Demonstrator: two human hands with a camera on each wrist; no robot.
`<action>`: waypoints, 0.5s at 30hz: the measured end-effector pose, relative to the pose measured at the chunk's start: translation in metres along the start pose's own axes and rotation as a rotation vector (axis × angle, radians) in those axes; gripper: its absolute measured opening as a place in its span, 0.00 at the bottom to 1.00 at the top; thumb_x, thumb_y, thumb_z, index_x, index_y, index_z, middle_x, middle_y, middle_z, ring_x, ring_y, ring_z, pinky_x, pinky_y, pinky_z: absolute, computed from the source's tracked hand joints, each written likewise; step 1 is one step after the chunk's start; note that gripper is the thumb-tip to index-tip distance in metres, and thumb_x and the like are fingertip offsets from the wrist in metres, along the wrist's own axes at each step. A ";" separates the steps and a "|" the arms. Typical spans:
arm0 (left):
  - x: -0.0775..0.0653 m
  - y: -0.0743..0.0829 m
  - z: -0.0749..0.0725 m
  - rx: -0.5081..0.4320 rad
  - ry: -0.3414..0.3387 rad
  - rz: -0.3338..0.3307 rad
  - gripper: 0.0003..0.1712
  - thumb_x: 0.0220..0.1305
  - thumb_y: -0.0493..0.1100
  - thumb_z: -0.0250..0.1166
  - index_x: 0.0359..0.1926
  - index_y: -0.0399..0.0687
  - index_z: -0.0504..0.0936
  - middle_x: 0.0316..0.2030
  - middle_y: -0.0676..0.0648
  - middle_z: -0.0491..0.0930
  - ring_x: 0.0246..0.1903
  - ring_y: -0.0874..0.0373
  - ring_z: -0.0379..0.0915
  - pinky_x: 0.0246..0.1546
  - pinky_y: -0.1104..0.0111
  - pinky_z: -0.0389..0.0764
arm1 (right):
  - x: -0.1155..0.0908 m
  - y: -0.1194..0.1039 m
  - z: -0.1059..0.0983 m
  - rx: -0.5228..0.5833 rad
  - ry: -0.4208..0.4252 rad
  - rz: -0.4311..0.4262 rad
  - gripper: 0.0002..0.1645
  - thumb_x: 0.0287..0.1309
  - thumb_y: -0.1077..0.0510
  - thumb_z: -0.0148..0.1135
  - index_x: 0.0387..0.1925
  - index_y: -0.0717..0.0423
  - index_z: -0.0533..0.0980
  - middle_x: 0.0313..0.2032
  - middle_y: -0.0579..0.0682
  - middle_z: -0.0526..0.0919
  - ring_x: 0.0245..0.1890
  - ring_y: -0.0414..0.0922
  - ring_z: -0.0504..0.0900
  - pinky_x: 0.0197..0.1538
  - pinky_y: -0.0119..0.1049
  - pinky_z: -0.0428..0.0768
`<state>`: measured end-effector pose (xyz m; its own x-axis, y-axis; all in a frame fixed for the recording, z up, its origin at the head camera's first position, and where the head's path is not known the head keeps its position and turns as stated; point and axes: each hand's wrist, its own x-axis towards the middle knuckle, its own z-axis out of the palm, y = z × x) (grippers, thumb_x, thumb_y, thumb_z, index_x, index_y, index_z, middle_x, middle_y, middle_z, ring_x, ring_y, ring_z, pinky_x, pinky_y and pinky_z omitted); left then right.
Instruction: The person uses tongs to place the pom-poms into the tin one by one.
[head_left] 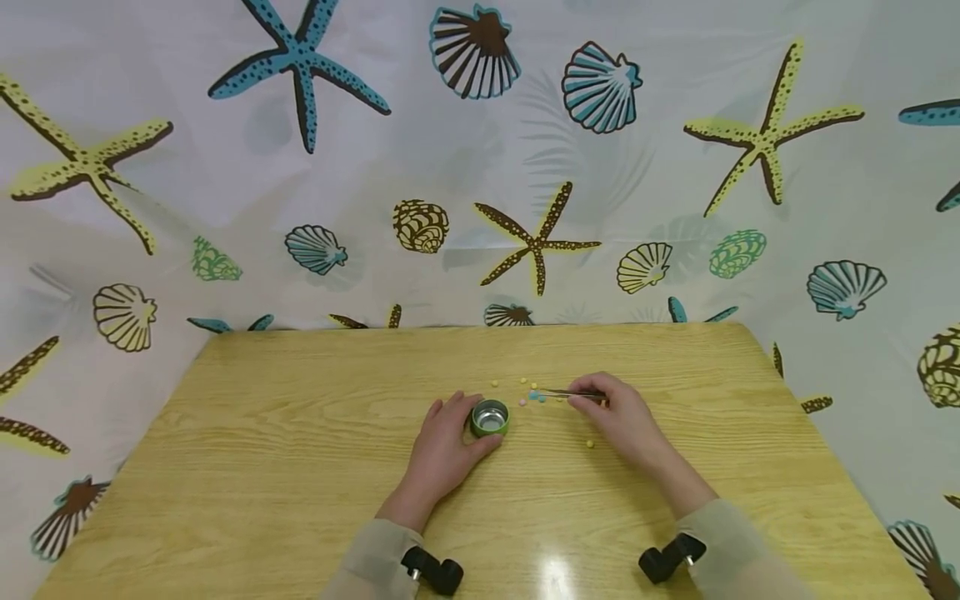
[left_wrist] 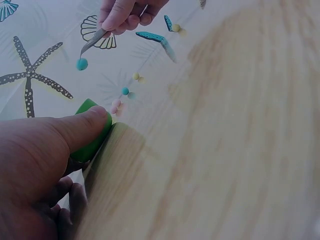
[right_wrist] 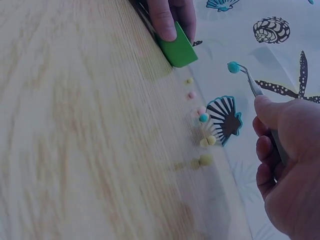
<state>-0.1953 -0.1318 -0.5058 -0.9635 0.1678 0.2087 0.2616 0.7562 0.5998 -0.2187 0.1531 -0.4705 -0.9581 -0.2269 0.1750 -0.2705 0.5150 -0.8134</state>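
My left hand [head_left: 444, 450] grips a small round green tin [head_left: 490, 417], its thumb on the near side and its fingers around the far left. The tin stands open on top, its silvery inside showing. In my right hand [head_left: 621, 421] are slim metal tweezers [head_left: 558, 393], pinched between thumb and fingers and pointing left. A blue bead [right_wrist: 233, 67] is held at the tweezer tips, raised off the table in both wrist views. On the tabletop near the tin lie a pink bead [head_left: 522, 402], another blue bead [head_left: 542, 399] and several yellow beads [head_left: 495, 383].
A lone yellow bead [head_left: 590, 444] lies close to the right wrist, nearer the front. The wooden table [head_left: 285, 417] reaches back to a white cloth [head_left: 360, 167] printed with starfish and shells, which also hangs along both sides.
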 end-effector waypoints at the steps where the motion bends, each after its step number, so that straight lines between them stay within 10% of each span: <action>1: 0.000 0.000 0.000 -0.001 0.000 0.002 0.39 0.60 0.57 0.75 0.67 0.43 0.75 0.63 0.44 0.77 0.72 0.46 0.60 0.77 0.54 0.48 | 0.001 -0.001 0.002 0.002 -0.006 -0.004 0.08 0.69 0.48 0.64 0.47 0.42 0.82 0.44 0.41 0.82 0.39 0.45 0.77 0.40 0.41 0.78; 15: 0.000 0.002 -0.003 0.019 -0.015 -0.001 0.39 0.60 0.58 0.74 0.67 0.43 0.75 0.63 0.43 0.76 0.72 0.45 0.60 0.77 0.53 0.48 | 0.008 -0.019 0.031 0.013 -0.044 0.007 0.07 0.68 0.51 0.65 0.45 0.42 0.83 0.42 0.40 0.83 0.39 0.44 0.77 0.41 0.41 0.78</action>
<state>-0.1946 -0.1322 -0.5028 -0.9646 0.1759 0.1965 0.2593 0.7681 0.5854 -0.2186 0.1158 -0.4709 -0.9547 -0.2597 0.1453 -0.2626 0.5055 -0.8219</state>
